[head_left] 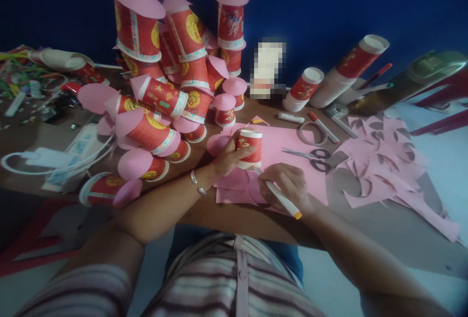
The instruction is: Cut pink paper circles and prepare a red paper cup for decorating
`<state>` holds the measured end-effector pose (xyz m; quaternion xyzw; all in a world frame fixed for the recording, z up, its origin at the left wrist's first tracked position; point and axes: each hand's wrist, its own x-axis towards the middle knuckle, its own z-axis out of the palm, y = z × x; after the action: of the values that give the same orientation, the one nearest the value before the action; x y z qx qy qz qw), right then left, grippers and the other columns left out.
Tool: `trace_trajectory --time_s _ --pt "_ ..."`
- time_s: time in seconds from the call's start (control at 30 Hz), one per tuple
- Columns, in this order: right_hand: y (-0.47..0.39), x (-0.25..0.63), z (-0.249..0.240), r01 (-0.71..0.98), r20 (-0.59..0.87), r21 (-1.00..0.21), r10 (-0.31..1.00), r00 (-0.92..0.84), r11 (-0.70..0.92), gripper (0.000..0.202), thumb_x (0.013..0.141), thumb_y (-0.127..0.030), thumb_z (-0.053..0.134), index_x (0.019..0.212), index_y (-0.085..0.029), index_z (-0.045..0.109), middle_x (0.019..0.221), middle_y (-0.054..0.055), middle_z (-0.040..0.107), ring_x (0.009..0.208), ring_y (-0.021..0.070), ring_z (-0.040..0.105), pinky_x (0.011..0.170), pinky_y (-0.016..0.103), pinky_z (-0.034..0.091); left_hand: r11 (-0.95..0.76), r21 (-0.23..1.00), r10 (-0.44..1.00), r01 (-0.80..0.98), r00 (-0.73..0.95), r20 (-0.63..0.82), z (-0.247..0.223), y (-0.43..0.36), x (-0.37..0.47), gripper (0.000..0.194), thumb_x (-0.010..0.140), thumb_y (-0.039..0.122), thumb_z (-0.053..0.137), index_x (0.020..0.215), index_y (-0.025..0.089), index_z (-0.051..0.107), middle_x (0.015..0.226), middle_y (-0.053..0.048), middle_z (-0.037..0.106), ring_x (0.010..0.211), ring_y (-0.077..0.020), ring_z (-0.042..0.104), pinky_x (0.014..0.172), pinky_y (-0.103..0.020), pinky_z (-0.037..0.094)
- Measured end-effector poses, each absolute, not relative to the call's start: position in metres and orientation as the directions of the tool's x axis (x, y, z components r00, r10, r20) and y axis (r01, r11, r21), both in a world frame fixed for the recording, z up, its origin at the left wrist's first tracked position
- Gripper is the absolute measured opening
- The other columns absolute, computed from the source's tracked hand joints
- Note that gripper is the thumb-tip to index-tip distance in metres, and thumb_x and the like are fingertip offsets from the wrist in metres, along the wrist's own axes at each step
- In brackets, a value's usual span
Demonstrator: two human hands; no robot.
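My left hand (233, 155) is wrapped round a small red paper cup (250, 147) with a white rim, held over the pink paper. Close to the cup's lower edge, my right hand (287, 184) grips a white marker (281, 197) with an orange end; its tip points toward the cup, and I cannot tell whether they touch. Beneath both hands lie pink paper sheets (300, 141) and cut pink pieces. Just beyond my right hand, scissors (310, 156) rest on the pink sheet, beside a roll of tape (312, 133).
At the left stand and lie several red cups with pink cone tops (230, 19). Stacked paper cups (347, 70) lean at the back right. Pink paper scraps (387, 161) cover the right side. A white power strip (71, 156) with a cable sits at the left.
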<state>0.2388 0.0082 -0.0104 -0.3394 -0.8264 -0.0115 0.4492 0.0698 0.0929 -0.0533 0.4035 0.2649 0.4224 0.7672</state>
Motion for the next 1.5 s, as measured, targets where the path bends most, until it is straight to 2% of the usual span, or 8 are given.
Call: trace_trajectory --time_s 0.57,0.8,0.97,1.17,1.3,1.43,1.5 --pt "0.0093 0.2411 -0.0104 0.615 0.754 -0.293 0.572 -0.322 0.732 0.019 0.085 -0.003 0.063 0.091 -0.02 0.057 0.068 -0.001 0.065 0.057 0.0134 0.062 0.055 0.025 0.048 0.321 0.856 0.86 -0.406 0.503 -0.085 -0.0553 0.0935 0.0689 0.056 0.073 0.034 0.086 0.12 0.022 0.058 0.1 -0.002 0.071 0.089 -0.0194 0.069 0.08 -0.035 0.055" --pt "0.0061 0.2397 -0.0065 0.565 0.755 -0.295 0.55 -0.357 0.771 0.02 0.085 -0.004 0.062 0.094 -0.021 0.056 0.067 -0.002 0.064 0.055 0.0132 0.06 0.054 0.026 0.05 0.312 0.847 0.879 -0.431 0.469 -0.086 -0.0498 0.0918 0.0706 0.053 0.071 0.034 0.087 0.115 0.02 0.059 0.1 -0.004 0.071 0.091 -0.0204 0.069 0.081 -0.035 0.054" --pt "0.0062 0.2382 -0.0058 0.514 0.763 -0.282 0.514 -0.392 0.81 0.022 0.085 -0.002 0.062 0.096 -0.02 0.056 0.067 -0.003 0.063 0.055 0.0135 0.059 0.054 0.027 0.051 0.365 0.811 0.866 -0.457 0.487 -0.115 -0.0475 0.0913 0.0712 0.053 0.073 0.036 0.086 0.116 0.021 0.06 0.098 -0.003 0.072 0.089 -0.0215 0.07 0.084 -0.039 0.055" --pt "0.0062 0.2375 -0.0047 0.508 0.767 -0.265 0.498 -0.404 0.82 0.023 0.083 0.0 0.062 0.094 -0.02 0.057 0.067 -0.003 0.062 0.057 0.0133 0.061 0.054 0.027 0.052 0.405 0.748 0.857 -0.526 0.503 -0.111 -0.0469 0.0926 0.0711 0.049 0.076 0.033 0.084 0.119 0.021 0.064 0.1 -0.003 0.073 0.093 -0.0203 0.069 0.084 -0.034 0.055" --pt "0.0065 0.2376 -0.0054 0.513 0.765 -0.269 0.504 -0.401 0.815 0.022 0.085 -0.002 0.061 0.095 -0.021 0.056 0.067 -0.004 0.062 0.057 0.0126 0.061 0.055 0.026 0.053 0.435 0.713 0.851 -0.55 0.51 -0.126 -0.0479 0.0946 0.0714 0.047 0.077 0.034 0.079 0.119 0.019 0.066 0.102 -0.005 0.074 0.094 -0.0224 0.071 0.086 -0.038 0.056" --pt "0.0069 0.2378 -0.0053 0.521 0.76 -0.265 0.508 -0.406 0.812 0.021 0.087 -0.004 0.06 0.096 -0.022 0.056 0.067 -0.004 0.063 0.057 0.0127 0.061 0.054 0.026 0.053 0.436 0.716 0.852 -0.545 0.505 -0.135 -0.0478 0.0957 0.072 0.046 0.075 0.035 0.076 0.117 0.018 0.066 0.101 -0.007 0.075 0.094 -0.0259 0.073 0.085 -0.043 0.059" --pt "0.0072 0.2377 -0.0047 0.523 0.755 -0.273 0.516 -0.404 0.808 0.022 0.086 -0.003 0.061 0.097 -0.021 0.056 0.067 -0.004 0.063 0.056 0.0129 0.061 0.054 0.026 0.052 0.436 0.731 0.857 -0.525 0.491 -0.159 -0.0469 0.095 0.0721 0.044 0.075 0.035 0.078 0.114 0.018 0.066 0.097 -0.006 0.075 0.09 -0.0247 0.073 0.082 -0.04 0.059"
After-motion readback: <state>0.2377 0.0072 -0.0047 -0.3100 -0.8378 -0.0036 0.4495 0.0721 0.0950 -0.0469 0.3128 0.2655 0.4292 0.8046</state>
